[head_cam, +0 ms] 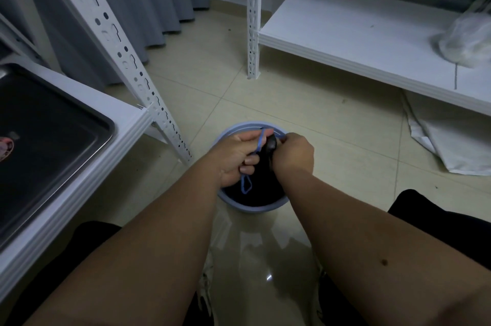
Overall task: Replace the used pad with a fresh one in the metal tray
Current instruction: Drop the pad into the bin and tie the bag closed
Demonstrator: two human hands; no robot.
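A metal tray (pixel 87 123) lies on the white shelf at the left, its dark bottom bare apart from a small round pinkish item (pixel 5 149) at the frame's left edge. On the floor ahead stands a blue bin (pixel 255 207) lined with a black bag (pixel 269 145). My left hand (pixel 236 158) is closed on the bag's blue drawstring (pixel 245 184), which loops down below my fingers. My right hand (pixel 293 154) is closed on the gathered black neck of the bag. No pad is visible; the bag's contents are hidden.
A white slotted post (pixel 132 65) rises beside the left shelf. A second white shelf (pixel 358 41) at the right carries a clear plastic bag (pixel 467 41). White sheet material (pixel 451 139) lies on the tiled floor under it. Grey curtains hang behind. My knees flank the bin.
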